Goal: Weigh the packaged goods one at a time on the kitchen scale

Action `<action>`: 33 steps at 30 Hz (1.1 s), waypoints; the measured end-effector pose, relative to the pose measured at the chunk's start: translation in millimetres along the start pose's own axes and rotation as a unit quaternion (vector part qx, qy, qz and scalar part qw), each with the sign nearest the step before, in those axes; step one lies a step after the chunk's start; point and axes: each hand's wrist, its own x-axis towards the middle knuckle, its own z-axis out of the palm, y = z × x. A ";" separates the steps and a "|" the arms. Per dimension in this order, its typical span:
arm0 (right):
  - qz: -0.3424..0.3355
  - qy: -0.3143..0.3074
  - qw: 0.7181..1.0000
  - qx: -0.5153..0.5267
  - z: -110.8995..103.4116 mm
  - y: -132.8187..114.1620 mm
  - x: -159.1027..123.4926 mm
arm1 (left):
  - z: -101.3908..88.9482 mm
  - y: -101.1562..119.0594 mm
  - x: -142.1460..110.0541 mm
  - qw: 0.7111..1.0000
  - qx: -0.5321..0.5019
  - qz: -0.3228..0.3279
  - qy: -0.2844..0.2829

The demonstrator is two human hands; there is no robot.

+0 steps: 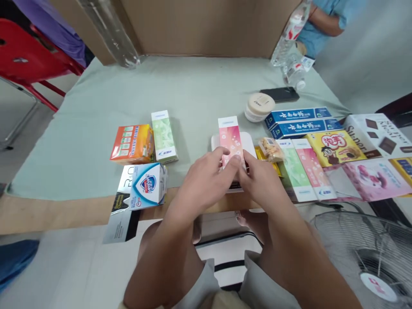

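Both my hands meet at the near end of a pink carton that lies on a small white scale near the table's front edge. My left hand has its fingers curled over the carton's near end. My right hand pinches the same end from the right. The carton's far half shows; its near end is hidden under my fingers.
A green carton, an orange box and a blue-white soap box lie to the left. Several cartons, snack boxes, a round white jar and a phone fill the right. Another person's arm is at the far right. A fan stands below right.
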 end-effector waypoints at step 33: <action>-0.118 0.055 0.954 0.271 -96.8 92.6 -31.1 | 50.8 83.7 69.6 0.975 0.107 0.135 0.142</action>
